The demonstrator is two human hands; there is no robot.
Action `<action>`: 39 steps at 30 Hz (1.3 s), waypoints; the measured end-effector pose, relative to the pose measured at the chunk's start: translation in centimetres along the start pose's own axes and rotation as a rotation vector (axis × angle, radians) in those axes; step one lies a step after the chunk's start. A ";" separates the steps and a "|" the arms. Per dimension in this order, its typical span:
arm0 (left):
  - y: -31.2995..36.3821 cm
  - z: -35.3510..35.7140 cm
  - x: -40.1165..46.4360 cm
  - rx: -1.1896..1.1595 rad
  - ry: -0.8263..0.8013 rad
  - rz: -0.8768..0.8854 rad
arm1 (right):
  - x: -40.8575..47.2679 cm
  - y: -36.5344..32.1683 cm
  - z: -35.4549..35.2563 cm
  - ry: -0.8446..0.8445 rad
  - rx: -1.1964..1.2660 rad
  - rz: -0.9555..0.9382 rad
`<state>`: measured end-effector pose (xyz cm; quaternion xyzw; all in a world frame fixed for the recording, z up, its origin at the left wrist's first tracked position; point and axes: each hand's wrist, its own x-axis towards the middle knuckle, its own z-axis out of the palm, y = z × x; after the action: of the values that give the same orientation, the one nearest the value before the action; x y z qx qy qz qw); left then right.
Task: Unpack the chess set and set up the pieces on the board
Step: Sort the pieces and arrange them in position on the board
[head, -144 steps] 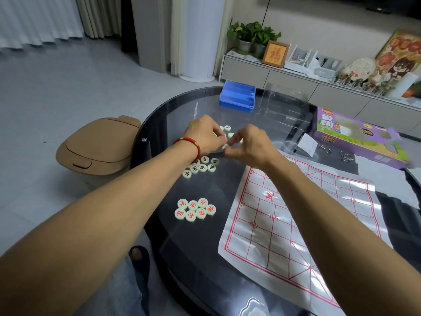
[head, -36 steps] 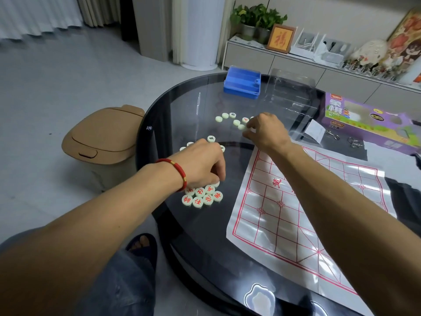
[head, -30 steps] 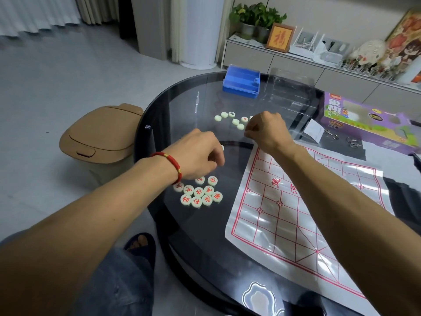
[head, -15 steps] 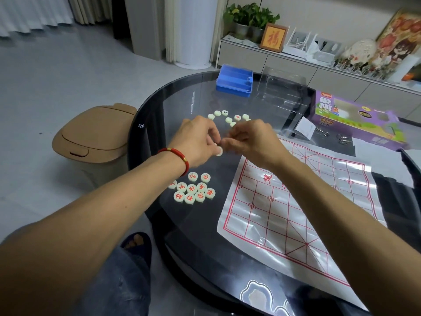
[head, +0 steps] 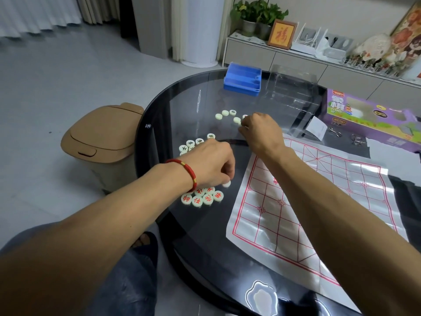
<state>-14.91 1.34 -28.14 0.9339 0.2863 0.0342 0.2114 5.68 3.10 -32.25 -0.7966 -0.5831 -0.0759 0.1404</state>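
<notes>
Left hand (head: 213, 165), fingers curled, pinches one pale piece (head: 226, 184) just above the red-lettered cluster (head: 201, 196) on the glass surface (head: 182, 106). Right hand (head: 259, 131), fingers curled down on the far loose pieces (head: 225, 114); grip hidden, cannot tell. Black-lettered pieces (head: 193, 142) between hands. Board sheet (head: 319, 201) bare, beside them. Blue tray (head: 242, 79) slots empty; purple box (head: 373, 124) farther right.

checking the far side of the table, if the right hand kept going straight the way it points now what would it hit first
Probably the loose unsorted pieces right at the fingertips of the right hand; it seems to touch one already. Beyond them lies bare glass, then the blue tray, though depth is hard to judge here.
</notes>
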 end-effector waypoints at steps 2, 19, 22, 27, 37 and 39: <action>-0.1 -0.4 -0.2 -0.012 0.003 0.007 | 0.2 -0.1 -0.1 0.004 -0.011 0.001; -0.6 -1.5 0.7 -0.495 0.388 -0.271 | -5.9 -2.2 -6.4 -0.280 0.936 -0.013; -0.9 -1.8 0.6 -0.453 0.411 -0.275 | -6.2 -2.5 -6.3 -0.267 0.926 -0.035; -4.2 -3.1 1.3 -0.133 0.497 -0.318 | -4.8 -1.2 -4.5 -0.046 0.564 0.005; -8.2 -3.4 4.1 -0.166 0.517 -0.481 | -0.9 0.4 -1.1 0.000 0.166 0.146; -8.3 -3.2 4.3 -0.146 0.481 -0.513 | 0.2 -0.1 -0.6 -0.035 0.156 0.090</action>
<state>-16.29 11.10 -28.91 0.7793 0.5498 0.2192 0.2059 5.69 3.08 -31.60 -0.8099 -0.5532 -0.0100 0.1949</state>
